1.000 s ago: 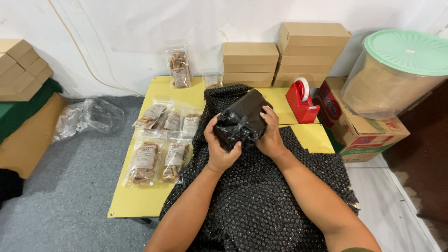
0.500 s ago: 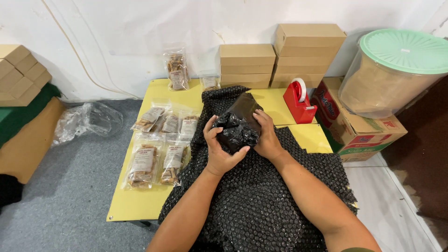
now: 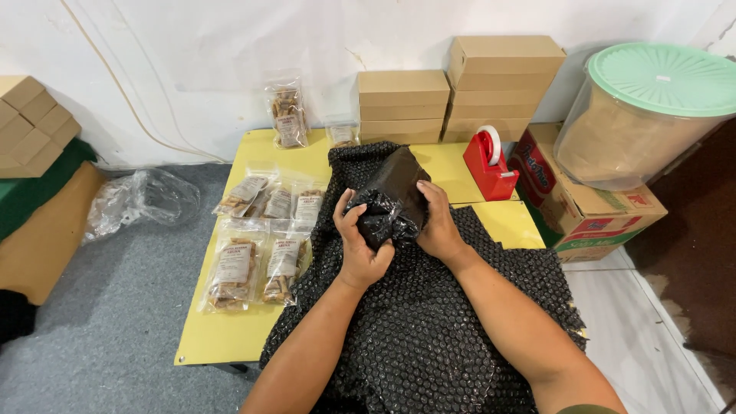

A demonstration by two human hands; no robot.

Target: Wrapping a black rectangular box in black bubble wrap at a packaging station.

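Yellow table — snack bags, tape dispenser nearby — both hands, left hand and right hand, clasp a black-wrapped bundle.

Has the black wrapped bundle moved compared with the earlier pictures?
No clear move. The black wrapped bundle stays between both hands, left of the red tape dispenser.

A low yellow table stands on grey carpet. On it lie clear snack packets, a black bubble-wrap sheet and a red tape dispenser. Brown cardboard boxes are stacked at its far edge.
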